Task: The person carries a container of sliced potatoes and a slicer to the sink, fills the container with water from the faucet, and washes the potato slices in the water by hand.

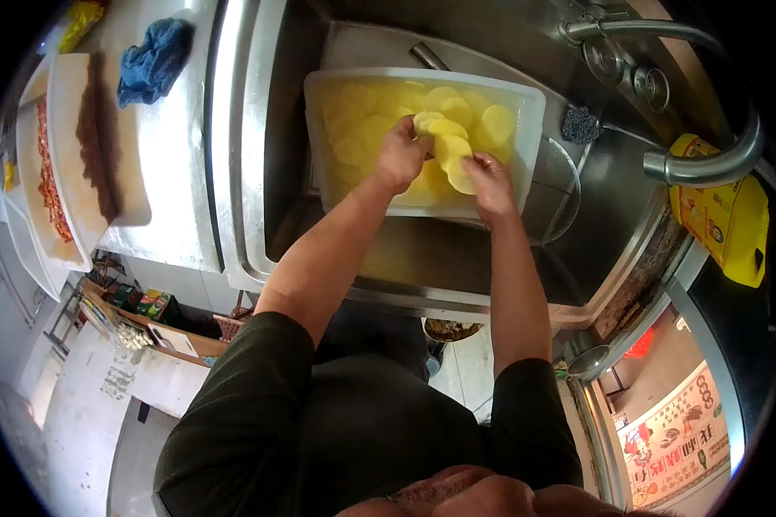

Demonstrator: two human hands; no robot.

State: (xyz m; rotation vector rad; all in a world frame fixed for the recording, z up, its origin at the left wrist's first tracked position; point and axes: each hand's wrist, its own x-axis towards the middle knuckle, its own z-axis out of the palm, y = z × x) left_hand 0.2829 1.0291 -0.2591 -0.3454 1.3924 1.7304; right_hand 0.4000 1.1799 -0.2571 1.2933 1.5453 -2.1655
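Observation:
A white rectangular tub [535, 121] stands in a steel sink, filled with yellowish water and many thin round yellow slices that look like potato. Above the water, both hands hold a fanned row of these potato slices [449, 148]. My left hand [403, 155] pinches the upper left end of the row. At the lower right end, my right hand [490, 183] has its fingers closed on the slices. More slices lie under the water around them, and some are hidden by my hands.
A wire strainer [575, 202] rests right of the tub, near a dark scouring ball [581, 126]. The curved faucet [707, 168] reaches over the sink's right side, beside a yellow jug [726, 224]. A blue cloth [153, 62] lies on the left counter.

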